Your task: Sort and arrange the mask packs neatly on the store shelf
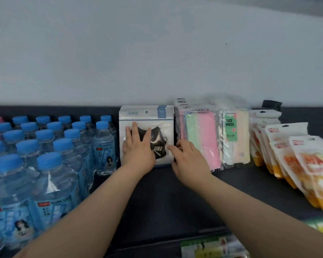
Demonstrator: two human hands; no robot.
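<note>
Where dark shelf [166, 192] meets wall [157, 53], mask packs [146, 116], bottles [45, 164]

Black mask pack [158, 140]; pink-green packs [201, 138]; blue-capped bottles [45, 146]

Touching black-mask pack [147, 116], far on shelf [166, 198].
Left hand [136, 146] spread flat on it, right hand [186, 157] at its right edge beside pastel packs [205, 131]; bottles [45, 146] left, orange packs [296, 155] right.

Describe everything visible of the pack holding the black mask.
The black mask pack is a glossy white pouch with a blue label, hang hole and clear window showing a black mask with white lettering. It stands upright on the shelf, between water bottles and pastel mask packs. The left hand lies flat on it; the right hand touches its right edge.
</note>
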